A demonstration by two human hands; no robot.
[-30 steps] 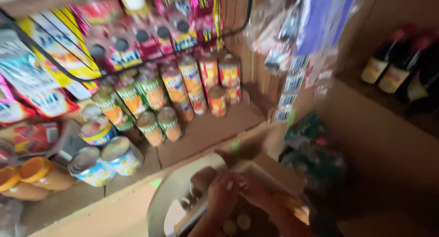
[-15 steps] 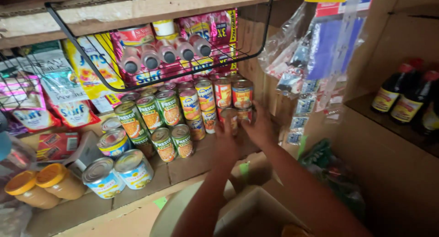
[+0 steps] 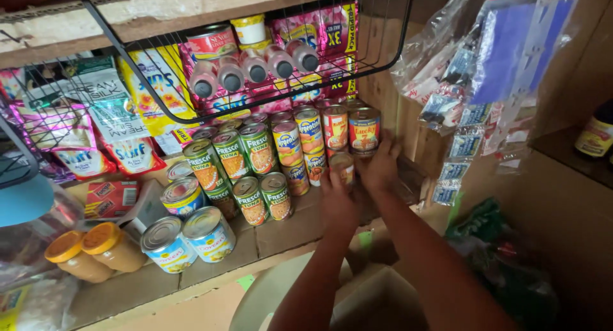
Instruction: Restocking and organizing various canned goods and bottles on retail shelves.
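I'm watching both hands working at the right end of the can rows on the wooden shelf (image 3: 281,232). The left hand (image 3: 340,203) is closing its grip around a small can (image 3: 343,167) with an orange and red label, which is sitting on the shelf in front of the red-labelled cans; the right hand (image 3: 381,166) is cupping the space just right of that can, fingers spread and half curled, and I cannot tell whether it is grasping anything.

My read: a can is being set into place at the end of the row. The next move calls for standing it upright and easing off without knocking its neighbours.

Taking that small can as my marker: left of it, green-labelled cans (image 3: 252,200) are standing in rows. Further left and nearer me, two blue and white cans (image 3: 188,238) are lying beside two jars with orange lids (image 3: 92,251). Just behind the marker, tall red and yellow cans (image 3: 348,130) are standing. Above it, a black wire basket (image 3: 268,75) is holding pink bottles lying down. Far left, colourful sachets (image 3: 96,139) are hanging; to the right, clear plastic packets (image 3: 460,82) are hanging on strips.
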